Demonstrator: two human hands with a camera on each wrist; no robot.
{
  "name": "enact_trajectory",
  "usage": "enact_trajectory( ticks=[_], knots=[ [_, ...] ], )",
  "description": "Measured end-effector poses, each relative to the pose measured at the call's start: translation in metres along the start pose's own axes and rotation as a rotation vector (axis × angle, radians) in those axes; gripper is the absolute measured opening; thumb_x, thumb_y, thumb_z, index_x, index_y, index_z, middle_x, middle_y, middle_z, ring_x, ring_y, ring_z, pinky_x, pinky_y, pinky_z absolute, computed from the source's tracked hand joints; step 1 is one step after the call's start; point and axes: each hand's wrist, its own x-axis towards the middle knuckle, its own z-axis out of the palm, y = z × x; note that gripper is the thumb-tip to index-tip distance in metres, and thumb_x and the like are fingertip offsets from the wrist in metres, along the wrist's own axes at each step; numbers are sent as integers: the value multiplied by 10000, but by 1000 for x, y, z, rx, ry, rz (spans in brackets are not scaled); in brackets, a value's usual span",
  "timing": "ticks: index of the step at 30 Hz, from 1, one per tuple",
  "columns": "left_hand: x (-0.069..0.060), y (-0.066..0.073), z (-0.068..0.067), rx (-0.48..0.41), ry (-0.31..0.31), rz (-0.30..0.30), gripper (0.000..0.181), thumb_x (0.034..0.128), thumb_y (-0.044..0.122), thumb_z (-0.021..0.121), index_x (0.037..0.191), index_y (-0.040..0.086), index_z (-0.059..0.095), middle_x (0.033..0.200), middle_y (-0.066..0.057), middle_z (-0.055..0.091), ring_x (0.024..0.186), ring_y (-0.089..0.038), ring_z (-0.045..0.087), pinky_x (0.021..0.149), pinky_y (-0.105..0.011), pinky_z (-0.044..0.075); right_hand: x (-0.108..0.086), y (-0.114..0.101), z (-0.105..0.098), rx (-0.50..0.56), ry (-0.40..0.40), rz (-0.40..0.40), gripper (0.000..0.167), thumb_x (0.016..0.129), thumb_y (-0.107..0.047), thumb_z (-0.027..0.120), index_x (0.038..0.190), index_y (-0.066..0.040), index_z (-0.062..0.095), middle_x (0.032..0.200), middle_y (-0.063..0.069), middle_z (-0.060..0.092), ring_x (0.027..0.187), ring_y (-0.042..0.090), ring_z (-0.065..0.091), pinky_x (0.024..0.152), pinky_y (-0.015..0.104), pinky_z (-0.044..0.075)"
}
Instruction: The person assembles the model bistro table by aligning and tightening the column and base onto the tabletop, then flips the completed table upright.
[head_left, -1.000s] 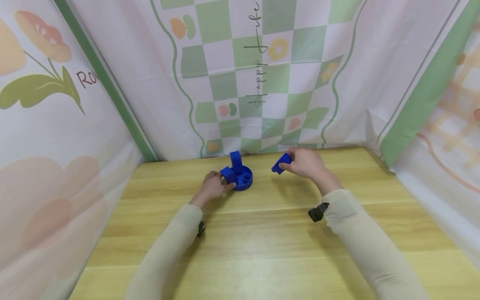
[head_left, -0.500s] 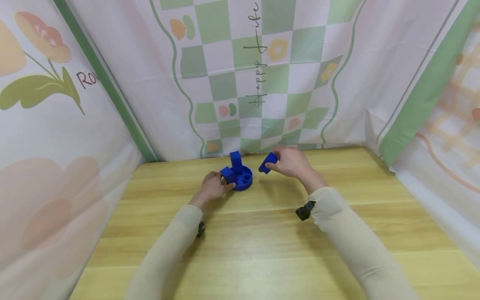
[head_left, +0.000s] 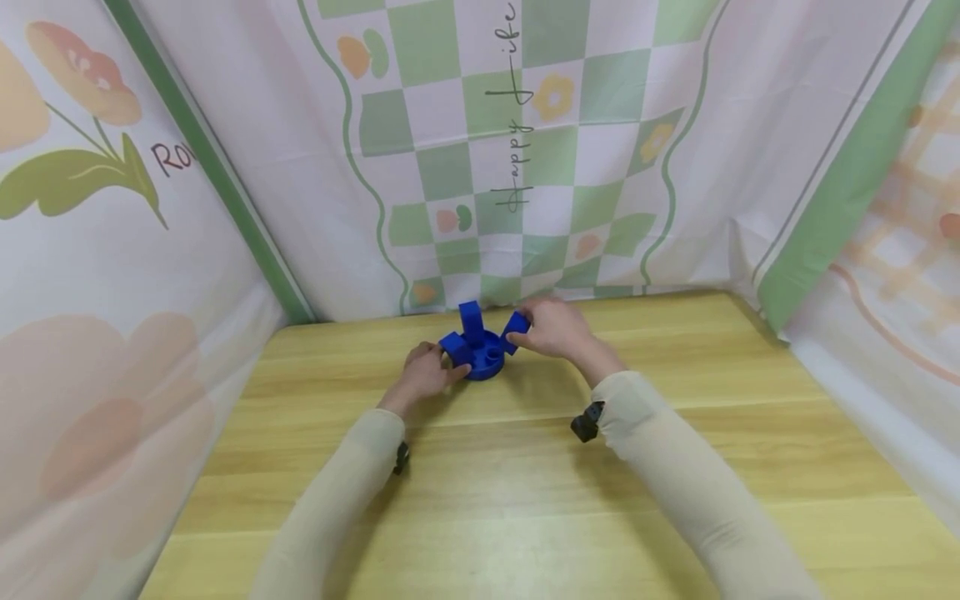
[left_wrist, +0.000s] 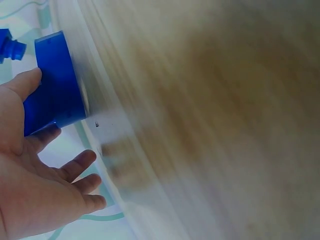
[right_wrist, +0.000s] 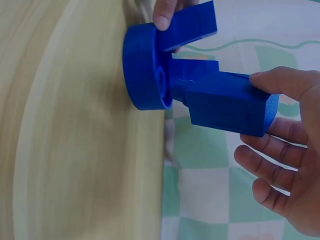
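Wood tabletop (head_left: pixel 480 517), green checked backdrop (head_left: pixel 446 175), flowered cloth (head_left: pixel 97 450) left, plaid cloth (head_left: pixel 911 242) right

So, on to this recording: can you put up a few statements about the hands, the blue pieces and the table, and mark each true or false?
1. The table has a wood-grain surface. True.
2. The right hand holds a blue block with a peg at one end. True.
3. The held block lies flat on the table. False: it is up in the right hand, tilted, at the right side of the round base.
4. The left hand touches the round base. True.
5. Only one block rises from the round base. False: two do, the back block and the side block by the left hand.
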Motion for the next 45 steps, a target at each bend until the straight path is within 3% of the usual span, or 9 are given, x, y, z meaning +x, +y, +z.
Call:
enact_trajectory(
  ticks=[14,18,22,25,32,37,40,45],
  knots=[
    [1,0,1,-8,2,-22,868,953,637,521,1548,34,330,1543,-223,405,1462,-357,316,1219,-487,274,15,-12,15,30,-50,71,323,863,-469,715,939,-155,710,766,-18,637,732,202,575,616,326,413],
    [1,0,1,-5,4,-20,867,950,644,519,1544,38,341,1533,-218,416,1446,-353,339,1206,-487,299,21,-15,19,26,-62,100,461,891,-504,679,1164,-134,704,1029,40,732,934,261,668,760,396,529],
    [2,-1,2,5,5,-9,863,954,644,511,1544,37,340,1527,-219,427,1442,-350,344,1206,-485,296,26,-17,24,26,-49,123,568,921,-557,623,1327,-160,616,1231,84,705,1110,331,660,897,483,547],
    [3,-1,2,9,5,-6,869,956,644,508,1546,31,332,1528,-224,427,1448,-352,336,1212,-485,285,28,-17,25,44,-49,124,564,921,-566,622,1314,-160,617,1228,93,705,1117,340,654,925,489,537],
    [2,-3,3,-6,12,-15,872,951,642,519,1544,30,337,1530,-224,424,1444,-354,344,1210,-480,293,32,-15,25,98,-46,64,558,863,-410,753,1306,-90,637,1225,129,707,1132,354,650,994,483,514],
    [1,-2,2,-4,10,-7,854,959,627,518,1541,28,341,1522,-229,436,1442,-355,348,1212,-487,284,30,-13,32,112,-34,121,612,859,-510,733,1269,-65,644,1134,122,721,1087,328,652,963,469,522],
    [1,-2,2,-3,9,2,847,963,618,520,1542,26,339,1521,-237,437,1446,-363,343,1217,-493,273,29,-11,37,89,-26,103,576,861,-485,728,1234,-50,668,1089,121,727,1036,313,658,922,456,530],
    [2,-1,2,22,14,14,841,970,614,508,1536,14,343,1510,-235,456,1448,-360,342,1223,-486,251,30,-9,39,81,-7,37,577,874,-375,731,1353,-84,592,1237,146,693,1119,351,654,965,480,529]
  ],
)
